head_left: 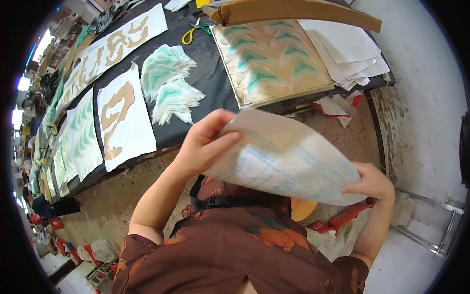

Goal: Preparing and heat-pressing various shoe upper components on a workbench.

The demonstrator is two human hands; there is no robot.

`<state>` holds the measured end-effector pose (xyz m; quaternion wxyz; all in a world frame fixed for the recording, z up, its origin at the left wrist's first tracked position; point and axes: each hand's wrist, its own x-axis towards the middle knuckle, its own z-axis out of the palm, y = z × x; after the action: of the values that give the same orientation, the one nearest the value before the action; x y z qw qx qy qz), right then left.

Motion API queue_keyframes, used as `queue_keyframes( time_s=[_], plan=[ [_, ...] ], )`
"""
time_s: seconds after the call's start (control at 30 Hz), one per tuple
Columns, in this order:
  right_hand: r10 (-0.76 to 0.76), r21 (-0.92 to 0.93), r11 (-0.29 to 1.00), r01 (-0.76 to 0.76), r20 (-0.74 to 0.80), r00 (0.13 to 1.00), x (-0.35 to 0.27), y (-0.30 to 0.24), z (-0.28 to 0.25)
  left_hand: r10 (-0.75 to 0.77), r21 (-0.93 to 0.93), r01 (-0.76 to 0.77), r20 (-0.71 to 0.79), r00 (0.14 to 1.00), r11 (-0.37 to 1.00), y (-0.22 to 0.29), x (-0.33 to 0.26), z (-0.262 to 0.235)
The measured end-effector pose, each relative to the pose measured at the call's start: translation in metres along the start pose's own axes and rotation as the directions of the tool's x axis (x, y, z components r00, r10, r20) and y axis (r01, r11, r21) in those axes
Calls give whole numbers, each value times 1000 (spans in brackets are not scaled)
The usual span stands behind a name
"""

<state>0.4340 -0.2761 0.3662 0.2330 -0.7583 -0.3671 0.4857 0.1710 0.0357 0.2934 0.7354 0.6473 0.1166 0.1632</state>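
Both my hands hold a large pale sheet with faint blue lines, bowed and glossy, in front of my chest. My left hand pinches its left end, thumb on top. The fingers of my right hand are closed on the right end. Just beyond the sheet, a flat board at the table's edge carries rows of white and green chevron-shaped pieces. To its left, fanned stacks of similar cut pieces lie on the black-covered table.
Scissors with yellow and green handles lie behind the stacks. A curved brown strip crosses the board's far side. White sheets lie to the right. Farther left, a white sheet bears brown shapes. Red crates stand low beside me.
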Motion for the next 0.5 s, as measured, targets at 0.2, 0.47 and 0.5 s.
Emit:
queue_keyframes(
  time_s=[0.2,0.47,0.5],
  plan=[
    [245,224,946,-234,-25,969,9,69,2,-21,19,26,-255,967,999,-46,-53,-39],
    [51,397,880,260,-624,779,50,121,5,-12,14,20,-446,895,1000,-82,-55,-25],
    [31,298,915,273,-725,688,58,116,2,-16,11,23,-448,894,1000,-83,-53,-23]
  ],
)
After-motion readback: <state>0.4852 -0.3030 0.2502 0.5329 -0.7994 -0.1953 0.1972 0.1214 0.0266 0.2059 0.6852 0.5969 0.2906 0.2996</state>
